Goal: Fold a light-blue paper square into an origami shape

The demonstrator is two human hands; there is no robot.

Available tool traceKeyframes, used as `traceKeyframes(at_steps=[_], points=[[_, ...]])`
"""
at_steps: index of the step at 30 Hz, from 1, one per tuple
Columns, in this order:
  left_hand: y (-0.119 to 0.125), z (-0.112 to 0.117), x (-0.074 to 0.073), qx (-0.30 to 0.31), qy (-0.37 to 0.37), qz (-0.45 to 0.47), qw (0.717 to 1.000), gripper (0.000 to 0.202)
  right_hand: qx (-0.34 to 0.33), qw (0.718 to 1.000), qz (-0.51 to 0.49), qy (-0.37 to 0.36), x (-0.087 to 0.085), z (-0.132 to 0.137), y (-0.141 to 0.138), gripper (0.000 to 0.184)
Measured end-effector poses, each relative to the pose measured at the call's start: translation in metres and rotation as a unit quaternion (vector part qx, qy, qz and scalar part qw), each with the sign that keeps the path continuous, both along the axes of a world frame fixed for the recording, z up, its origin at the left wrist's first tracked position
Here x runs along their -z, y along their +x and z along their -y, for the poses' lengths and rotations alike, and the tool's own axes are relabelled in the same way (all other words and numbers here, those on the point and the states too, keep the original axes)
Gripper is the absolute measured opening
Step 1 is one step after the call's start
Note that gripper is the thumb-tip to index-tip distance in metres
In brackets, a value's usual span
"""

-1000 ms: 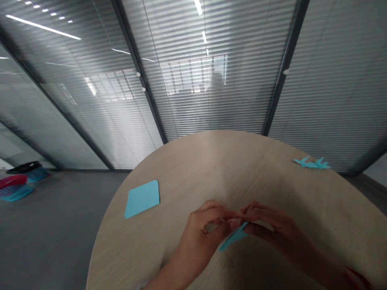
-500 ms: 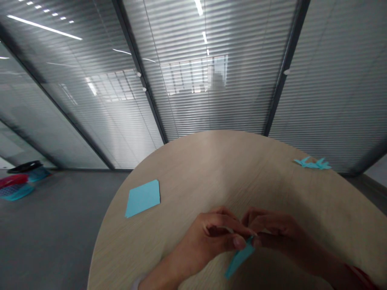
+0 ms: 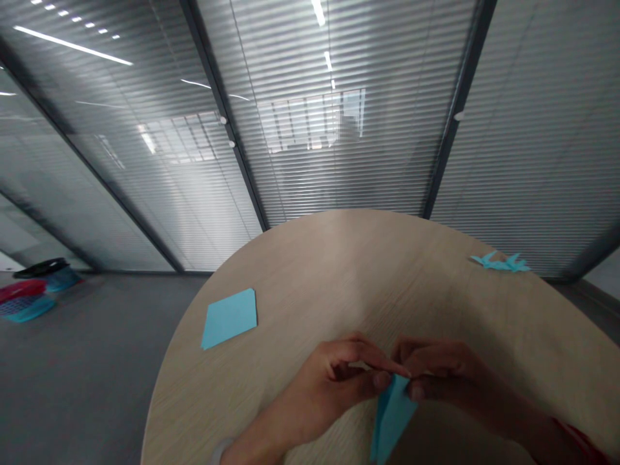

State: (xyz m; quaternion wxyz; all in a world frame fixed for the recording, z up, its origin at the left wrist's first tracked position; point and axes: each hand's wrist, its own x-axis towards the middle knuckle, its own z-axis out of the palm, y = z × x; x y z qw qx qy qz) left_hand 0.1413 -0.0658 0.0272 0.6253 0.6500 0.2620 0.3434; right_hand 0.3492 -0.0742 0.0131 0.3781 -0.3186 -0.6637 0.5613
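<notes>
Low in the head view, a folded piece of blue paper (image 3: 396, 413) hangs below my fingers, its point toward the near edge and its layers slightly apart. My left hand (image 3: 346, 374) pinches its upper left side between thumb and fingers. My right hand (image 3: 438, 371) is closed on its upper right corner, fingertips close to those of the left. The fingers cover the top of the paper. At the left of the table lies a flat stack of blue paper sheets (image 3: 229, 318). Folded blue paper figures (image 3: 501, 261) lie near the far right edge.
The round wooden table (image 3: 334, 271) curves in front of me. Behind it stands a glass wall with blinds (image 3: 349, 174). On the floor at far left are baskets, one red and blue (image 3: 26, 300), one with a black rim (image 3: 46, 268).
The folded paper has turned and opened out, so more of its face shows and it points more steeply downward. Both hands stay nearly in place, with only small finger shifts.
</notes>
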Motion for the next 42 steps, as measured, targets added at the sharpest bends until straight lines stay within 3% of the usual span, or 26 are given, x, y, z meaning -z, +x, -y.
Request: traceKeyframes(at_steps=[5, 9, 16, 32, 36, 42], points=[[0.001, 0.003, -0.003, -0.066, 0.149, -0.078, 0.984, 0.019, 0.027, 0.998, 0.047, 0.027, 0.003, -0.001, 0.0, 0.032], [0.001, 0.003, -0.001, -0.095, 0.207, -0.1, 0.968, 0.019, 0.042, 0.993, 0.084, 0.071, 0.004, 0.001, -0.002, 0.03], [0.001, 0.005, 0.0, -0.105, 0.229, -0.106, 0.962, 0.012, 0.041, 0.989, 0.103, 0.093, 0.005, 0.006, -0.001, 0.017], [0.0, 0.006, -0.004, -0.1, 0.212, -0.124, 0.964, 0.015, 0.052, 0.977, 0.122, 0.166, 0.008, 0.009, -0.001, 0.014], [0.001, 0.007, -0.002, -0.11, 0.259, -0.136, 0.95, 0.017, 0.084, 0.962, 0.131, 0.226, 0.015, 0.008, -0.003, 0.014], [0.002, 0.005, 0.009, -0.165, 0.359, -0.143, 0.907, 0.011, 0.119, 0.921, 0.165, 0.333, 0.02, 0.007, -0.006, 0.014]])
